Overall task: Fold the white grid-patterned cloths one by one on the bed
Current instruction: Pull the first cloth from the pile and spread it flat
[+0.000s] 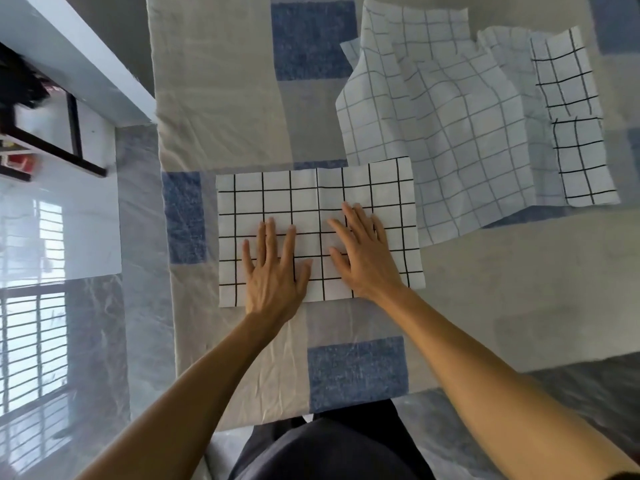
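Note:
A folded white cloth with a black grid (277,199) lies flat as a rectangle on the bed (221,109), straight in front of me. My left hand (273,268) rests palm down on its near left part, fingers spread. My right hand (363,254) lies flat beside it on the near right part. Neither hand grips anything. Behind and to the right lies a rumpled heap of unfolded white grid cloths (450,126), its near edge tucked under the folded cloth's far right corner. A grid cloth with bolder black lines (571,133) lies at the heap's right side.
The bed sheet is beige with blue rectangular patches (356,372). The bed's left edge drops to a glossy grey marble floor (138,237) that mirrors a window. A dark-framed piece of furniture (52,133) stands at the far left.

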### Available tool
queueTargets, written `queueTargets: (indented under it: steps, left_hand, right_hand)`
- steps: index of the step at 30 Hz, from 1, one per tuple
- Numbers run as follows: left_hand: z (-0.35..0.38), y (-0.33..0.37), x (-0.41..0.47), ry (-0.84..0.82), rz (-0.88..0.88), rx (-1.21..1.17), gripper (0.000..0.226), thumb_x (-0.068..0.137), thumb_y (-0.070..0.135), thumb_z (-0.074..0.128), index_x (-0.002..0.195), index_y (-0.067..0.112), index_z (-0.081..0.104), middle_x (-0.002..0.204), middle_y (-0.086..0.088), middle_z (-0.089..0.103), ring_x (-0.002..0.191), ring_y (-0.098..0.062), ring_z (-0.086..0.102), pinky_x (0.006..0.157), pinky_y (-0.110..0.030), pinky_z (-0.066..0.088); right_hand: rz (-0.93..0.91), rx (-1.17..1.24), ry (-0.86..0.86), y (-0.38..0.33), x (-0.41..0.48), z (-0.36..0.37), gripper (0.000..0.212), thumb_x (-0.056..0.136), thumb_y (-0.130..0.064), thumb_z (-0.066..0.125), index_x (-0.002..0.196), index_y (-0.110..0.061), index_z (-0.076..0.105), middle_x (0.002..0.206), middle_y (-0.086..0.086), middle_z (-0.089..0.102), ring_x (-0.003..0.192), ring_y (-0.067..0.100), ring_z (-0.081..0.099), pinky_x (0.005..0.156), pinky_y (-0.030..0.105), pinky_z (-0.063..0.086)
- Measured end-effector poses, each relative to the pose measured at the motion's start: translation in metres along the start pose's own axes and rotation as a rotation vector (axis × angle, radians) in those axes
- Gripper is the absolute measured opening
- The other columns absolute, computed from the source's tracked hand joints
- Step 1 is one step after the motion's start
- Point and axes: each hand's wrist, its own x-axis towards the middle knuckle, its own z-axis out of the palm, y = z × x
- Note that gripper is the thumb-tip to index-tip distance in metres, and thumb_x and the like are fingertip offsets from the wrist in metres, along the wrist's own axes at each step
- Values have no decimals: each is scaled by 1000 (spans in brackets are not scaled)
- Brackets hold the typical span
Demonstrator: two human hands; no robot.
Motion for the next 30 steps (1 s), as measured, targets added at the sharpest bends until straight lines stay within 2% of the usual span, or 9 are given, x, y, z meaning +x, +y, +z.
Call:
queueTargets:
  steps: [4, 6, 9, 12, 16, 19, 22, 26, 30]
  left_hand:
    - [-4, 14, 27, 37, 202, -9, 58, 97, 38, 27, 149, 19, 12, 157, -15, 3, 144, -27, -3, 116, -51, 4]
    - [-3, 17, 38, -4, 247, 8, 56, 98, 35, 23, 150, 18, 8, 158, -13, 0, 144, -26, -8, 117, -48, 2]
    - [3, 10, 41, -62, 183, 58, 59, 98, 46, 10, 150, 23, -5, 158, -6, -11, 143, -20, -18, 117, -44, -7]
    - [4, 3, 34, -55, 42, 68, 64, 96, 57, 8, 150, 27, -9, 157, -4, -16, 143, -20, -20, 116, -46, -8]
    - [3, -1, 26, -18, -65, 74, 66, 95, 60, 9, 149, 29, -14, 157, -4, -19, 143, -20, -20, 115, -49, -8]
    - [4, -2, 24, -19, -79, 58, 67, 95, 61, 10, 149, 28, -13, 157, -5, -18, 143, -21, -20, 116, -50, -7]
    - [1, -2, 25, -1, -57, 26, 66, 96, 57, 14, 151, 25, -6, 157, -8, -13, 144, -23, -17, 115, -48, -12]
    - [4, -1, 10, 41, 129, 34, 62, 98, 41, 23, 150, 11, 8, 157, -14, 0, 145, -24, -5, 117, -44, -5]
    - [12, -16, -15, -11, 20, 10, 65, 99, 47, 17, 151, 11, 0, 158, -9, -6, 145, -19, -12, 117, -42, -8]
  right_hand:
    - [-17, 7, -6, -8, 17, 3, 53, 100, -41, 26, 147, -16, 30, 159, 11, 14, 148, 27, 3, 119, 46, 3]
    - [12, -8, -18, -10, 22, 8, 54, 100, -40, 19, 147, -15, 29, 159, 11, 15, 148, 27, 3, 119, 49, 7]
    - [17, -67, -12, -5, 21, 16, 51, 102, -37, 24, 149, -18, 27, 159, 10, 15, 148, 27, 5, 119, 47, 7]
    - [0, -83, 13, 2, 20, 16, 51, 101, -40, 33, 148, -20, 30, 159, 8, 18, 147, 27, 9, 119, 46, 8]
    - [23, -122, -1, 19, 14, 9, 55, 100, -46, 34, 149, -24, 27, 159, 8, 15, 148, 26, 5, 119, 48, 8]
    - [72, -119, -9, 28, 9, 6, 56, 100, -46, 34, 151, -26, 21, 160, 9, 10, 148, 26, 1, 119, 49, 4]
    - [112, -76, 5, 13, 9, 3, 54, 101, -38, 33, 150, -17, 22, 160, 12, 9, 147, 26, -1, 119, 50, 2]
    - [-54, -35, 13, -31, -4, 14, 47, 100, -26, 29, 142, -7, 38, 156, 16, 22, 147, 29, 10, 119, 49, 7]
    - [50, -45, -25, -36, -23, 34, 54, 101, -39, 29, 149, -16, 27, 158, 12, 17, 147, 29, 7, 118, 51, 10]
